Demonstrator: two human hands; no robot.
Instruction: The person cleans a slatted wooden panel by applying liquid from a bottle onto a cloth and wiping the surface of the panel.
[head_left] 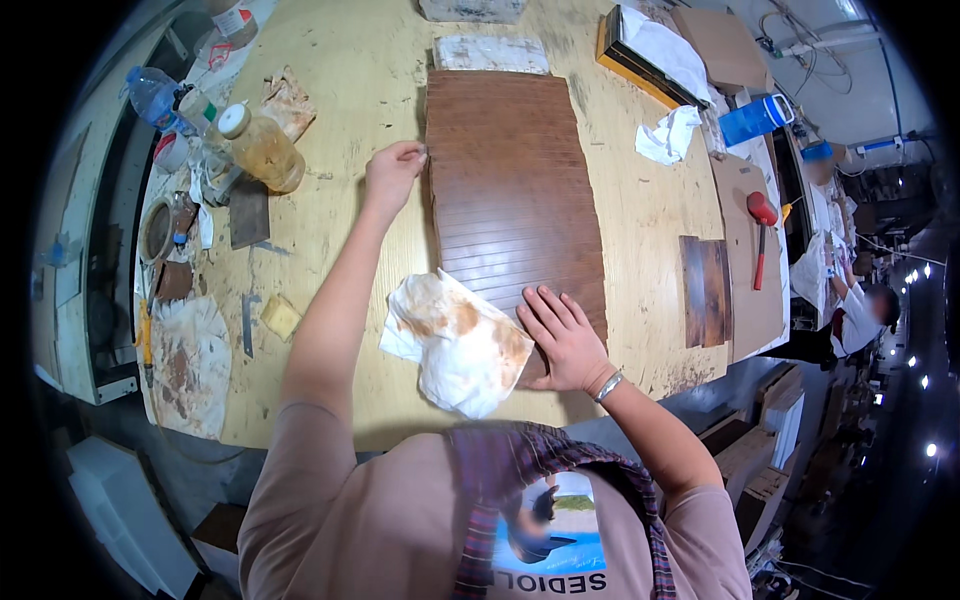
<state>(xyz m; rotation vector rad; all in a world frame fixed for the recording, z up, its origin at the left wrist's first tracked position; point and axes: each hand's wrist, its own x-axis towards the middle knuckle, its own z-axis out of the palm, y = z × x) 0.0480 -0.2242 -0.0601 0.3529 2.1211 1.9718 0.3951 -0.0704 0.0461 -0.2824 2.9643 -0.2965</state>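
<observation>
The brown panel (510,180) lies on the table (360,80). At its left edge, the left hand (393,182) has narrow fingers; whether they pinch something, I cannot tell. The right hand (570,345) rests on its near end, fingers slightly spread. The shirt (370,520) bears dark letters (555,582).

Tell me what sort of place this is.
Probably a wood-finishing workshop: a long, brown, grooved, wooden-looking panel, a white cloth with brown stains and a red-headed mallet with a red handle show it.
</observation>
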